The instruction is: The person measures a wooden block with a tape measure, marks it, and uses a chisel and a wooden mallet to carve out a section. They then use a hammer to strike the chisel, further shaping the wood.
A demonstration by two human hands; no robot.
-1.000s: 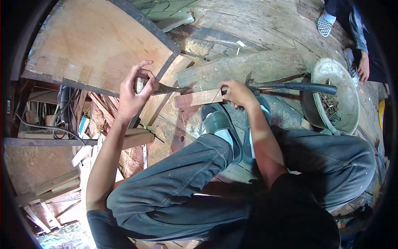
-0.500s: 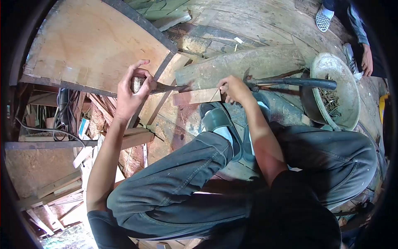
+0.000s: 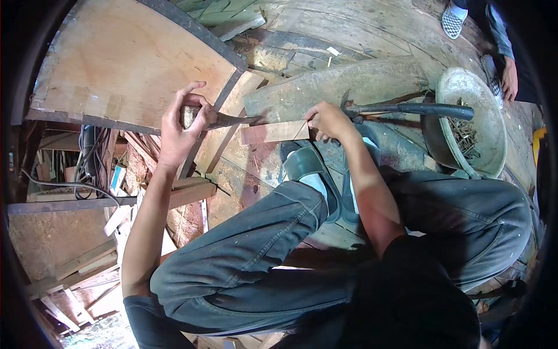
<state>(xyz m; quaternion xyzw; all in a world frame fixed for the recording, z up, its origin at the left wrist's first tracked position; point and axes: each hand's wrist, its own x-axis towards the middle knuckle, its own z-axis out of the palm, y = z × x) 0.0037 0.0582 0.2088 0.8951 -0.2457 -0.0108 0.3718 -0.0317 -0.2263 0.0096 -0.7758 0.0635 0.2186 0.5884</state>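
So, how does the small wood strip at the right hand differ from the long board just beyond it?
Size: the small wood strip is short and narrow; the long board is much longer and broader.
Color: the strip is light, warm brown; the board is dull gray-green and worn.
Contact: the right hand is at the strip's right end; no hand is on the board.
Shared: both look wooden and lie roughly lengthwise across the view.

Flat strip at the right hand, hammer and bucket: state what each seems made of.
Flat strip: likely bare wood, matte and pale, with faint streaks like grain.
Hammer: head apparently dark metal; black grip perhaps rubber or plastic, given its dull sheen.
Bucket: probably plastic, from its matte, whitish, stained wall; coated metal is possible.
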